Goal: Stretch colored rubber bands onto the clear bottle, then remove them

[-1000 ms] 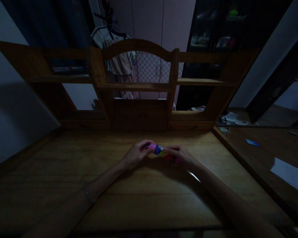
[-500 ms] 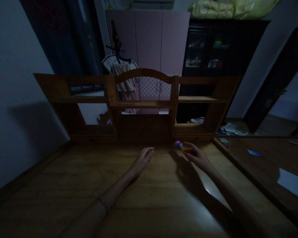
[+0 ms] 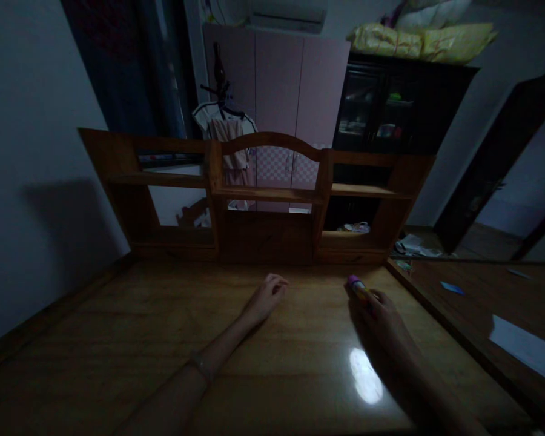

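In my right hand [image 3: 384, 315] is a small tube [image 3: 361, 287] with a purple end and a yellowish body. My fingers are closed round its near part, and the purple end points forward and left, close above the wooden desk top [image 3: 309, 339]. The hand hides the rest of the tube. My left hand [image 3: 269, 293] is by the middle of the desk, its fingers loosely bent and somewhat apart, with nothing visible in them. A band [image 3: 201, 366] circles the left wrist.
A wooden shelf unit [image 3: 267, 194] with open compartments spans the desk's back edge. White wall [image 3: 49, 212] bounds the left side. Rightward, beyond a raised edge, a brown surface [image 3: 472, 339] holds white paper [image 3: 527, 351] and a blue card [image 3: 452, 287].
My right hand has moved right and nearer to me with the tube, and now lies lower over the desk. My left hand has shifted only slightly. The camera view has turned a little.
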Demonstrator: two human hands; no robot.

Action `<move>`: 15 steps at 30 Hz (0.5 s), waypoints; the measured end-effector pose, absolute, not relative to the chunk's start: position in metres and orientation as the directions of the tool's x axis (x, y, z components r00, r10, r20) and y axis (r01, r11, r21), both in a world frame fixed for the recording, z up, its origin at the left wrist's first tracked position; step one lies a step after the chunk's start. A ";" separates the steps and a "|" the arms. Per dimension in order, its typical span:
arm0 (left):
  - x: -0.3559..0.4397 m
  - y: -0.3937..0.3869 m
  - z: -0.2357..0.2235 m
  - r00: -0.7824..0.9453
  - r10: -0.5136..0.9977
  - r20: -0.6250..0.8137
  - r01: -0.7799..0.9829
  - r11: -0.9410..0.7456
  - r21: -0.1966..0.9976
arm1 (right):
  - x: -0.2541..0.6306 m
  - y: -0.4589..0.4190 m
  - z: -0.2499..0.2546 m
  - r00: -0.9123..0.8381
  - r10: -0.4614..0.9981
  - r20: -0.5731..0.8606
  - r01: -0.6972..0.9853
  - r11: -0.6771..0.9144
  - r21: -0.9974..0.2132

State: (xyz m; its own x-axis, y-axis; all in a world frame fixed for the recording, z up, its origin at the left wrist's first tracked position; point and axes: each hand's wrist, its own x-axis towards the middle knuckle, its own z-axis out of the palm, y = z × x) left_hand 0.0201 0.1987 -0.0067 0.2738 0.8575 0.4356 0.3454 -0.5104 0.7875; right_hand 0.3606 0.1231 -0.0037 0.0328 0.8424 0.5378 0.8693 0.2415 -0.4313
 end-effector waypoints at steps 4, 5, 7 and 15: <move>0.021 0.201 -0.011 0.281 0.848 0.449 0.350 -0.527 0.775 | 0.355 0.123 -0.002 0.006 0.851 0.525 0.902 0.222 -0.370; 0.021 0.202 -0.012 0.281 0.846 0.454 0.348 -0.531 0.773 | 0.354 0.121 0.001 -0.001 0.855 0.518 0.902 0.224 -0.368; 0.020 0.203 -0.013 0.278 0.842 0.462 0.349 -0.537 0.768 | 0.351 0.116 0.007 -0.015 0.870 0.492 0.901 0.225 -0.370; 0.020 0.203 -0.014 0.287 0.847 0.447 0.369 -0.529 0.765 | 0.360 0.118 0.009 0.004 0.885 0.466 0.901 0.199 -0.385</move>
